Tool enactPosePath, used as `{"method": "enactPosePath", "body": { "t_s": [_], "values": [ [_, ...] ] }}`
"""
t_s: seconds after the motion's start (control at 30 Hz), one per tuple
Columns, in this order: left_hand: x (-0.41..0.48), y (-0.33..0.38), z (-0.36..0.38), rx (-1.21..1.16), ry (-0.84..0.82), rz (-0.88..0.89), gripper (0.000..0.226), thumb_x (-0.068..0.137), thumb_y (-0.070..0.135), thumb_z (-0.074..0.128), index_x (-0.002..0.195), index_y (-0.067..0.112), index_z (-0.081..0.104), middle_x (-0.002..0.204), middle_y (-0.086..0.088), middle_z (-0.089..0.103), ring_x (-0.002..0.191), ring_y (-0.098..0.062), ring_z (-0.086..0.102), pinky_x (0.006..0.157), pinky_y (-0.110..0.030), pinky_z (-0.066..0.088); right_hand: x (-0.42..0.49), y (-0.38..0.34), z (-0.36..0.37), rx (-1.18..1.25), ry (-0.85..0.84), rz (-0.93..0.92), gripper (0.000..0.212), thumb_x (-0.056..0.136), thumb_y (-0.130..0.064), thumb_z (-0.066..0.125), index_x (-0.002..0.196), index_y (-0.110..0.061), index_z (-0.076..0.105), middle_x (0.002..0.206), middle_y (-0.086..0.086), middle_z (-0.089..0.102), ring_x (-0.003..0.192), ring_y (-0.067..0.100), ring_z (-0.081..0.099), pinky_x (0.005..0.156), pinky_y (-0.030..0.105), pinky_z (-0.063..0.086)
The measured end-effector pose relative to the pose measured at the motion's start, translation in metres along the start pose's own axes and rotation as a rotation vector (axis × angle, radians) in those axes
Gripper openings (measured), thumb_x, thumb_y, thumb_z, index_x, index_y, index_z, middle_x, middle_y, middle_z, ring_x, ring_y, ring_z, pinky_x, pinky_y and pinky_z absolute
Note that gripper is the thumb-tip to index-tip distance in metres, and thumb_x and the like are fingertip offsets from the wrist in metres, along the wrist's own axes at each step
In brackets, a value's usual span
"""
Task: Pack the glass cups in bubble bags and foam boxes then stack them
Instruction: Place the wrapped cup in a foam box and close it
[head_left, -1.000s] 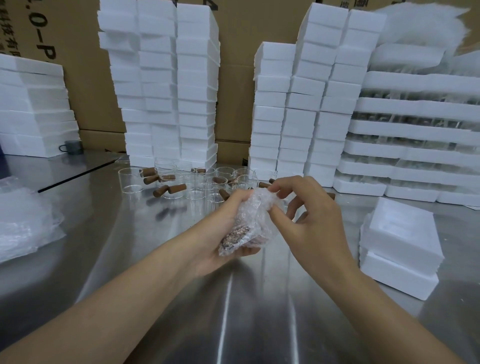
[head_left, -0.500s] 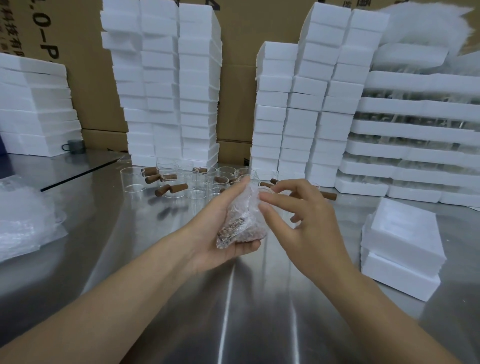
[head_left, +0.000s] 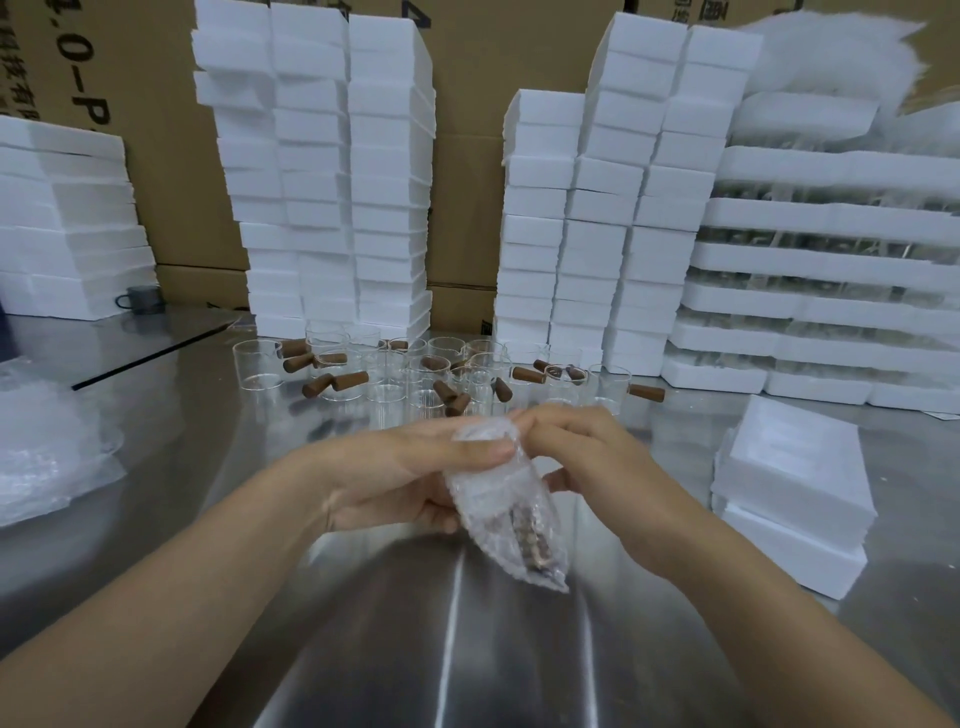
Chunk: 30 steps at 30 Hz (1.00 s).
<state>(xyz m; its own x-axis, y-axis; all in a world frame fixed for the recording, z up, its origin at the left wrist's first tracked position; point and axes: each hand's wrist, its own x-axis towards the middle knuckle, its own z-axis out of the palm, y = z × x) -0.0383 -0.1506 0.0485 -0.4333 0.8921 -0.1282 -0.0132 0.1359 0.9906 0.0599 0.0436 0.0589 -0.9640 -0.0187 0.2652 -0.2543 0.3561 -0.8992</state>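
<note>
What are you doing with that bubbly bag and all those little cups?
Someone is packing glass cups. The person holds a bubble bag above the steel table, gripping its middle and pinching its top. Something with a brown handle is already inside. More glass cups wait behind, not yet packed. A couple of foam boxes sit on the right, and tall stacks of them stand at the back.

My bare forearms come in from the lower left and lower right corners and meet at the centre of the frame. My left hand (head_left: 405, 478) grips the bubble bag (head_left: 493, 499), thumb pressed across it and fingers curled beneath. My right hand (head_left: 597, 462) shows its back, fingers curled to pinch the bag's top edge.
</note>
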Motion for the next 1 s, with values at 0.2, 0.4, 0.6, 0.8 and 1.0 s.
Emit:
{"method": "enactPosePath", "body": {
  "t_s": [0.2,0.4,0.6,0.8,1.0],
  "values": [
    [0.014,-0.005,-0.009,-0.089,0.31,0.113,0.055,0.067,0.063,0.095,0.115,0.039,0.082,0.127,-0.008,0.078,0.117,-0.024,0.076,0.103,-0.041,0.061,0.005,0.0,-0.002,-0.025,0.334,-0.04,0.003,0.096,-0.022,0.069,0.095,-0.022,0.072,0.098,-0.013,0.073,0.097,0.01,0.068,0.086,0.037,0.057],
    [0.012,-0.009,-0.021,-0.295,0.535,0.171,0.095,0.06,0.044,0.105,0.141,0.019,0.062,0.13,-0.006,0.077,0.117,-0.026,0.076,0.094,-0.039,0.064,0.0,0.0,-0.02,-0.563,0.686,-0.261,0.014,0.094,-0.024,0.067,0.107,-0.029,0.068,0.109,-0.014,0.068,0.107,0.013,0.06,0.091,0.033,0.047],
    [0.013,-0.009,-0.016,-0.387,0.589,0.195,0.078,0.071,0.033,0.093,0.139,0.013,0.061,0.122,-0.009,0.08,0.114,-0.028,0.077,0.097,-0.042,0.064,-0.012,0.0,-0.068,-1.178,0.817,0.184,0.042,0.087,-0.03,0.071,0.127,-0.029,0.062,0.139,0.005,0.055,0.125,0.036,0.049,0.103,0.051,0.035],
    [0.015,-0.007,-0.009,-0.283,0.659,0.144,0.077,0.066,0.041,0.089,0.136,0.02,0.065,0.134,-0.008,0.072,0.118,-0.028,0.071,0.086,-0.035,0.054,-0.023,0.013,-0.098,-1.032,0.586,0.576,0.061,0.089,-0.006,0.054,0.145,-0.031,0.049,0.158,0.006,0.032,0.107,0.035,0.059,0.09,0.046,0.049],
    [0.01,0.005,-0.01,-0.294,0.769,0.292,0.045,0.088,0.035,0.078,0.132,0.027,0.073,0.121,0.001,0.078,0.103,-0.015,0.068,0.082,-0.027,0.047,-0.013,0.002,-0.08,-0.86,0.534,0.049,0.065,0.081,0.003,0.063,0.127,-0.042,0.055,0.142,-0.007,0.047,0.097,0.019,0.063,0.081,0.043,0.055]
  ]
}}
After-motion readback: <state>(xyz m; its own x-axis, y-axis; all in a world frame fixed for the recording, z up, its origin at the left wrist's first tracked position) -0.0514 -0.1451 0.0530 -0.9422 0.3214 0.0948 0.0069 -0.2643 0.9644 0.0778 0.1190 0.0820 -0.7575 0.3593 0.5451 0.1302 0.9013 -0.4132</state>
